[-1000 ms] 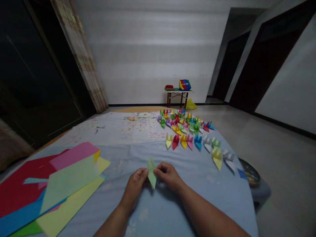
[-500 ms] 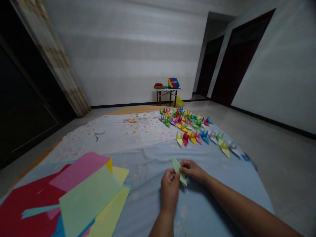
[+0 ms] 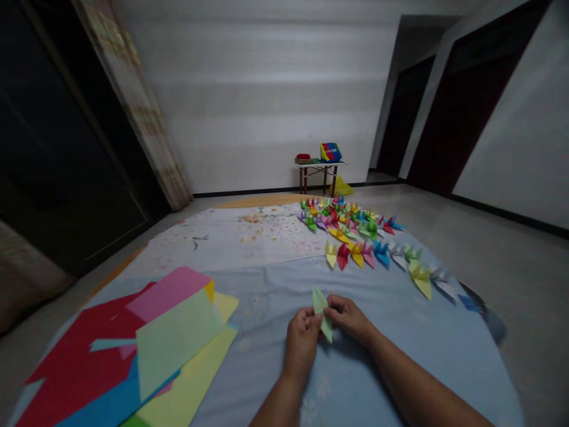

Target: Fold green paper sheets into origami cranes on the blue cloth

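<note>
Evidently, folded green paper [image 3: 319, 302] sits between left fingers [image 3: 306, 314] and right fingers [image 3: 336, 302] (pinched closed on its sides).

Fingers [image 3: 331, 313] hide part of the green folded paper [image 3: 319, 302], and its creases seem too small to make out.

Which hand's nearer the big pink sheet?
Left. The left hand is right of the pink sheet and closer to the camera, pinching the folded green paper; the right hand is farther right, at that paper's other edge.
</note>
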The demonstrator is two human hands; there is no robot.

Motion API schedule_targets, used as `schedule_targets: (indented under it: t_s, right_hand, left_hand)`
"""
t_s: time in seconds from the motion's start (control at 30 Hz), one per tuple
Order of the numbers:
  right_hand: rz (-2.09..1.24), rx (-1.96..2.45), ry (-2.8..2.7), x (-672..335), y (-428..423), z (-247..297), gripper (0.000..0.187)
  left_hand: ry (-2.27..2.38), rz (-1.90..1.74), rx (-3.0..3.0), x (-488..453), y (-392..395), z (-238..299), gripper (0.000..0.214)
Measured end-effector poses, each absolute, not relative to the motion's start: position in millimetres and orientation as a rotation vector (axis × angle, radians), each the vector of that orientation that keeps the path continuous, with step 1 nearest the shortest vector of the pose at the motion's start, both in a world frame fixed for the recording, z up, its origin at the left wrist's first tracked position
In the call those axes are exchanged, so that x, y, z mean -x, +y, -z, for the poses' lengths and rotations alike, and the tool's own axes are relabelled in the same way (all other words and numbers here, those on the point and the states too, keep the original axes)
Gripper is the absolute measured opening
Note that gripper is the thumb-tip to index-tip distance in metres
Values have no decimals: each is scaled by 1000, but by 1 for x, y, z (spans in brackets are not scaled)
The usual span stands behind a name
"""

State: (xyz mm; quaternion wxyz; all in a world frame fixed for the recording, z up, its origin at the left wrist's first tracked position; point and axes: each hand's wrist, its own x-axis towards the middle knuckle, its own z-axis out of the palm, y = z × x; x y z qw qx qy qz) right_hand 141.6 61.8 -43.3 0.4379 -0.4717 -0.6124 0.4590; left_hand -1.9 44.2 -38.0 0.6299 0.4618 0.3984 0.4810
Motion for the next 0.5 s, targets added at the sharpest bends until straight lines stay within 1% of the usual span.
schedule_targets:
  t_s: [0.17, 0.37, 0.5]
  right_hand:
    - [-1176, 1124, -1500, -146, 65, 47, 26]
    - [-1069, 1138, -1539, -145, 68, 43, 19]
    - [-976, 1184, -1522, -141, 70, 39, 17]
  left_hand:
    - [949, -1115, -1041, -2, 45, 34, 35]
    - [965, -1052, -1053, -4, 45, 21, 32]
    - [1032, -1032, -1047, -4, 46, 21, 32]
